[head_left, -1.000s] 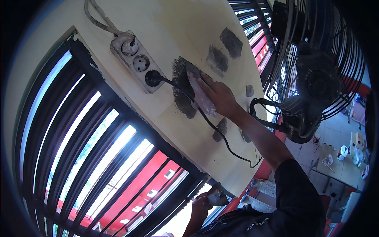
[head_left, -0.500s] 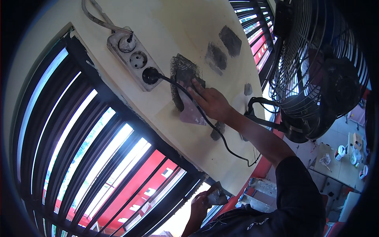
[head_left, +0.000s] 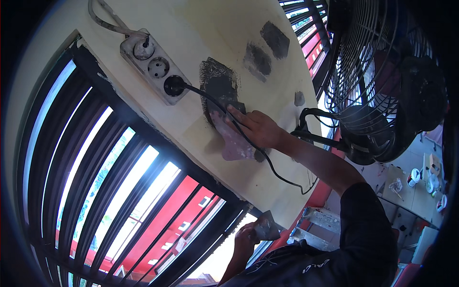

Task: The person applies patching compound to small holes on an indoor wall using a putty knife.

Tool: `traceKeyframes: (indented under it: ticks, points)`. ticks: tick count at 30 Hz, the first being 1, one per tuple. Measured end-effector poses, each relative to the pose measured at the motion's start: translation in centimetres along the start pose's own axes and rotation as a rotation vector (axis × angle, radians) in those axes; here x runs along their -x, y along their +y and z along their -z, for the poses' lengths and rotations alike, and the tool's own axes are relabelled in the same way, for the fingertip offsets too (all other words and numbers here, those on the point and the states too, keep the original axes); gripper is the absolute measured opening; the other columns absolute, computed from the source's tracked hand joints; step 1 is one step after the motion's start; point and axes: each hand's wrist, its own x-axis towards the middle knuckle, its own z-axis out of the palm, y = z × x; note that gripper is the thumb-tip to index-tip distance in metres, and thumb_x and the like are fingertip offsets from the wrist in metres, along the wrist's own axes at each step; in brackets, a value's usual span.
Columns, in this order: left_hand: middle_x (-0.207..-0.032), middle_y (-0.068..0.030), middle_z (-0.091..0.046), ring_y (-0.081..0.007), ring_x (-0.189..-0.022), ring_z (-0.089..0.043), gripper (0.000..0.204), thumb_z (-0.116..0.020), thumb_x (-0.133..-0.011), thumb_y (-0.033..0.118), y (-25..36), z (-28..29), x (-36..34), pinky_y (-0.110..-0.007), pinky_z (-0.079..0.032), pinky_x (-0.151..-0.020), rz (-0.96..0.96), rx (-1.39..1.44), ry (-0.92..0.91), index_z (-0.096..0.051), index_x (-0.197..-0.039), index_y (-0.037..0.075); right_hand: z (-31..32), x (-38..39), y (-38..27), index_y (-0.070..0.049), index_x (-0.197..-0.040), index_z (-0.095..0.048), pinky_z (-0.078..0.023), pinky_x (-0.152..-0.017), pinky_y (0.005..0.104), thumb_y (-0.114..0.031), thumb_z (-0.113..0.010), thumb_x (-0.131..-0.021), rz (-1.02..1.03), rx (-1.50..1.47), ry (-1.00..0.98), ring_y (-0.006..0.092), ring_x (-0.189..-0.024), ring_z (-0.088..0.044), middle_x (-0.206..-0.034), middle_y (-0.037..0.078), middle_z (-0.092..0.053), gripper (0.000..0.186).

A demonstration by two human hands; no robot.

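My right hand point(head_left: 262, 129) is at the cream wall point(head_left: 191, 143), fingers stretched over a flat grey scraper point(head_left: 236, 105) pressed to the surface. Its edge lies on the lower end of a dark grey smear of filler point(head_left: 218, 81). A pinkish flat patch point(head_left: 235, 143) shows beneath the fingers; I cannot tell what it is. A black cable point(head_left: 210, 98) passes close to the fingertips. Low in the view, my left hand point(head_left: 246, 237) is closed on a smeared putty knife point(head_left: 267, 226), its broad blade held up, apart from the wall.
A worn socket strip point(head_left: 158, 67) on the wall feeds the cable. More grey patches point(head_left: 275, 40) lie to the right. A black fan point(head_left: 377, 95) stands close at right. Dark window slats point(head_left: 95, 182) fill the left; a table point(head_left: 399, 191) with tubs is beyond.
My right hand and the scraper have slid down along the dark smear, with the pinkish patch shifting down too. My left hand and putty knife are slightly higher and farther right in view.
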Motion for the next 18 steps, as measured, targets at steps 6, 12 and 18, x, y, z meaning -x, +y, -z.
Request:
traceKeyframes:
  ticks: [6, 12, 18]
  points:
    - [-0.070, -0.0049, -0.046, -0.0122, -0.055, -0.045, 0.023, -0.043, -0.085, 0.008, 0.2, 0.1, 0.3, -0.024, -0.038, -0.049, 0.168, 0.158, 0.059, -0.058, -0.098, -0.004, 0.9, -0.3, 0.3, -0.011, -0.133, -0.043, -0.045, -0.065, 0.0301, -0.007, -0.053, -0.073, -0.047, -0.073, 0.082, 0.0194, -0.066, -0.053, -0.136, 0.023, -0.039, 0.060]
    - [-0.068, -0.0030, -0.043, -0.0114, -0.056, -0.042, 0.028, -0.044, -0.083, 0.011, 0.5, 0.2, 0.0, -0.025, -0.036, -0.048, 0.164, 0.106, 0.051, -0.057, -0.103, -0.003, 0.3, -4.1, 1.4, -0.009, -0.134, -0.042, -0.044, -0.065, 0.0319, -0.004, -0.055, -0.073, -0.228, 0.053, 0.063, 0.0226, -0.065, -0.051, -0.132, 0.025, -0.042, 0.062]
    - [-0.069, -0.0040, -0.045, -0.0136, -0.058, -0.046, 0.028, -0.046, -0.086, 0.014, -0.5, 0.9, 0.1, -0.027, -0.042, -0.051, 0.277, 0.371, 0.102, -0.055, -0.106, -0.004, -0.4, -3.7, 0.1, -0.004, -0.132, -0.042, -0.045, -0.069, 0.0325, -0.004, -0.052, -0.074, -0.199, 0.018, -0.004, 0.0226, -0.068, -0.052, -0.134, 0.025, -0.040, 0.058]
